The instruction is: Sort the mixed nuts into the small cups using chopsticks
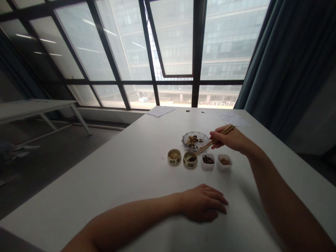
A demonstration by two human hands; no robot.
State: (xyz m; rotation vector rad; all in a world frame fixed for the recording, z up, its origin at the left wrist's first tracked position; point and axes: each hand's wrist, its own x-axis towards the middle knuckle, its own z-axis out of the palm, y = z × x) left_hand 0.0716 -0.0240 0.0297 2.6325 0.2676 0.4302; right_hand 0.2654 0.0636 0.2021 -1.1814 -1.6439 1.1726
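Note:
My right hand (223, 138) is closed round a pair of wooden chopsticks (208, 144). Their tips reach into a small cream bowl with dark characters (190, 164), where a dark piece shows at the tips; whether it is pinched I cannot tell. A matching bowl (174, 161) to its left holds light-brown bits. To the right stand a white square cup of dark dried pieces (208, 166) and another white cup of light-brown pieces (224, 167). Behind them is a clear glass bowl (186, 142) with mixed pieces. My left hand (206, 203) lies flat on the table, fingers stretched out, holding nothing.
The long white table (126, 175) runs toward the windows. Paper sheets (161, 111) lie at its far left corner, more papers (233, 119) at the far right. Two small dark items sit near the far edge. A blue curtain (278, 63) hangs at right; another table (34, 108) stands at left.

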